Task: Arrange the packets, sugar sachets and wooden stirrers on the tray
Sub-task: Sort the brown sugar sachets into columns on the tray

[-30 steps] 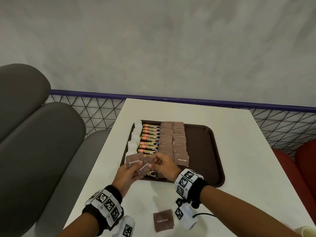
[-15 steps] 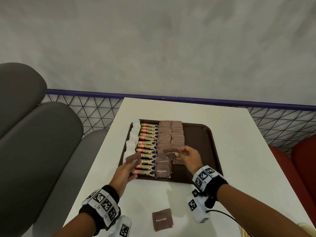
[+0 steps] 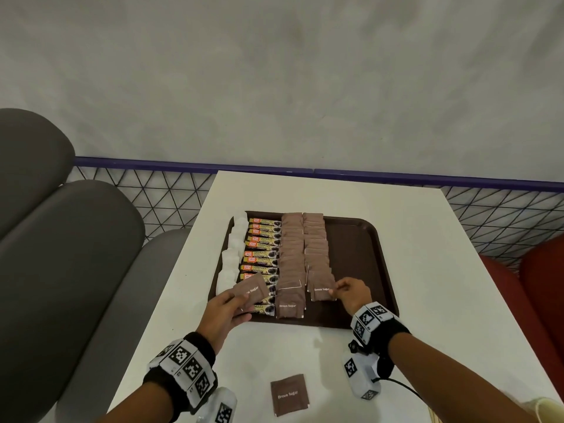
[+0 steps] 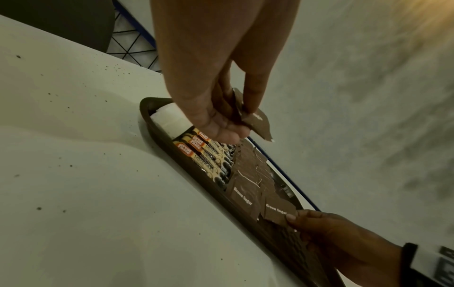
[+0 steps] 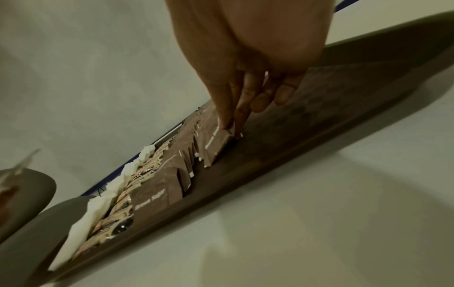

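Observation:
A dark brown tray (image 3: 360, 239) on the white table holds a column of white sachets (image 3: 233, 254), a column of coffee packets (image 3: 262, 254) and two columns of brown sugar sachets (image 3: 293, 257). My right hand (image 3: 351, 293) pinches a brown sugar sachet (image 3: 322, 290) (image 5: 216, 143) at the near end of the right column, low on the tray. My left hand (image 3: 227, 309) holds another brown sugar sachet (image 3: 250, 290) (image 4: 258, 124) above the coffee packets at the tray's near left. One more brown sugar sachet (image 3: 288, 395) lies on the table between my wrists.
The table's (image 3: 427, 270) far edge meets a blue rail (image 3: 335, 174) with wire mesh before a grey wall. Grey padded seats (image 3: 61, 254) stand at the left, red seats (image 3: 543, 285) at the right. A pale object (image 3: 546, 410) shows at the near right corner.
My right hand took one sachet from the left hand, carried it right and lowered it onto the near end of the right column. The left hand stays with its sachet.

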Tool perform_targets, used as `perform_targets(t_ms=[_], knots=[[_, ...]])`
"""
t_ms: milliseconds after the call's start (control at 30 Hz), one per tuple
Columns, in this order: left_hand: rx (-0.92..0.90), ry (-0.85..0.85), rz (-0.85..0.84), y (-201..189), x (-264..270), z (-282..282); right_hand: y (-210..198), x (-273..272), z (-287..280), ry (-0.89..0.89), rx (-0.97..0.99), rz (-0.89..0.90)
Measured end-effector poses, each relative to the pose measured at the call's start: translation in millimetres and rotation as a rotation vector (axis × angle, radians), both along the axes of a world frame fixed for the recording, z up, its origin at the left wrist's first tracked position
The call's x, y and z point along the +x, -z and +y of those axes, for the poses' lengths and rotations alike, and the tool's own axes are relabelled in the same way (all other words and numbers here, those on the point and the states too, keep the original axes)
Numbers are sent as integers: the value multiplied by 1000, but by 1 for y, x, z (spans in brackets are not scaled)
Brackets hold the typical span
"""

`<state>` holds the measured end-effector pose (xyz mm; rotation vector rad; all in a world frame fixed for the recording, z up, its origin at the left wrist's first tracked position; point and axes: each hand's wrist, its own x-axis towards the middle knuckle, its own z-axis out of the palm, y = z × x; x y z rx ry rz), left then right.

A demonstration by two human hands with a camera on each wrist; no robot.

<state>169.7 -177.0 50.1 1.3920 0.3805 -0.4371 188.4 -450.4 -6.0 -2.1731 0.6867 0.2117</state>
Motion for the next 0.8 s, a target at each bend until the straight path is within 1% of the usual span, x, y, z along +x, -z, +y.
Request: perform_targets(t_ms=[133,233,367,467,567,633,700,800], knots=[[-8,11,0,-1,0,0,3,5,7,58,-106,86],[-13,18,11,2,1,0,7,7,12,34,-198,142],[-29,22,23,4,1,-1,7,8,15,-4,-226,147],[-34,28,21,6,2,-1,3,3,13,-2,-245,94],[-8,46,5,7,2,0,-7,-3,19,40,-239,-48],[12,50,-7,7,1,-1,-14,-5,29,43,-194,-140],[33,53,-29,6,1,-2,-18,-7,42,-16,-93,-210],[40,72,-78,2,-1,-4,-27,-13,64,-186,191,-339]])
